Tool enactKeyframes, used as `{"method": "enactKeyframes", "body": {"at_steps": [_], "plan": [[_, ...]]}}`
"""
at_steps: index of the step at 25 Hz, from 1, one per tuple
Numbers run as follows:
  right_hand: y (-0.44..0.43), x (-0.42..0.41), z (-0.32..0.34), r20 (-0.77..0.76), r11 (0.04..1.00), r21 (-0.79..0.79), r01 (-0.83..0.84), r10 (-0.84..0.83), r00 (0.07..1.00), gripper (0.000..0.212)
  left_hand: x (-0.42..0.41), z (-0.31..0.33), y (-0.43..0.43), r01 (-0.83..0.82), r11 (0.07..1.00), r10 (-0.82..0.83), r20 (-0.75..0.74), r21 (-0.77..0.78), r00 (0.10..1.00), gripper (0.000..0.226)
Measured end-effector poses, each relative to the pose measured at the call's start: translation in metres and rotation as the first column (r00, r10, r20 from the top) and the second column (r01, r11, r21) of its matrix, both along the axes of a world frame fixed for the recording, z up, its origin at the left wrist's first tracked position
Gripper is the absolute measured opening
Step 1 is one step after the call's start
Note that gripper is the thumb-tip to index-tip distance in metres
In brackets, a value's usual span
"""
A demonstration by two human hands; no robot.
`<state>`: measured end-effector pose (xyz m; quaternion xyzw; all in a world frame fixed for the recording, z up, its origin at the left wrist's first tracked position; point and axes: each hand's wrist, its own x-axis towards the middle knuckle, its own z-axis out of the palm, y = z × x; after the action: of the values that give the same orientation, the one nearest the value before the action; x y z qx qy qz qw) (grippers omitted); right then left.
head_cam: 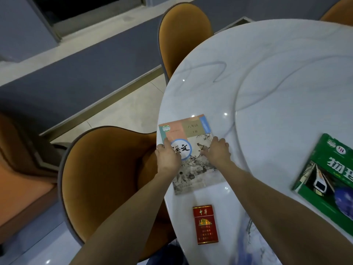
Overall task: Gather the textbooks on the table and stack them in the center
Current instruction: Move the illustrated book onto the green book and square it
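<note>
A: Where are you in the job right now?

B: You're on the first pickup, I judge. Both your hands sit on the pale textbook point(188, 150) with the ink-painting cover, which lies flat at the left edge of the round white tabletop point(277, 73), just left of the frame's middle. Your left hand point(168, 156) covers its left border where the book meets the rim; your right hand point(217, 151) rests on the cover's right side.

A: And your fingers?

B: On both hands they lie flat and loosely spread on the cover, pinching nothing yet. Whether the left thumb hooks under the edge, I cannot tell.

A: What does the next move call for?

B: You need to get fingers beneath an edge, or slide the book inward off the rim, then carry it up and right toward the centre, which is bare.

A: How many things do you count?

B: Two textbooks: the pale one under your hands and a green textbook point(328, 180) at the right edge of the frame, partly cut off, well apart from the first. One red cigarette pack point(205, 224) lies just below the pale book. Three orange chairs point(107, 169) show, one under your left arm.
</note>
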<state>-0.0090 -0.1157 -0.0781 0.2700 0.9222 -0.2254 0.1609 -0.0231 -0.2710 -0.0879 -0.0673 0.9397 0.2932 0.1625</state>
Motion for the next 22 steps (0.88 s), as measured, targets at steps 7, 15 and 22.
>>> {"method": "enactKeyframes", "body": {"at_steps": [7,15,22], "plan": [[0.014,-0.010,-0.009,0.078,0.977,-0.115,0.181,-0.173,0.982,0.050,-0.020,-0.010,-0.005,-0.317,0.940,0.291,0.187,0.129,0.938,0.041],[0.018,-0.011,-0.006,0.075,0.960,-0.179,0.215,-0.205,0.976,0.057,-0.023,-0.006,-0.006,-0.311,0.934,0.290,0.133,0.179,0.948,0.032],[0.027,0.002,0.002,-0.032,0.881,-0.350,0.319,-0.351,0.936,0.027,-0.029,0.013,-0.004,-0.265,0.893,0.235,0.126,0.364,0.964,0.028]]}}
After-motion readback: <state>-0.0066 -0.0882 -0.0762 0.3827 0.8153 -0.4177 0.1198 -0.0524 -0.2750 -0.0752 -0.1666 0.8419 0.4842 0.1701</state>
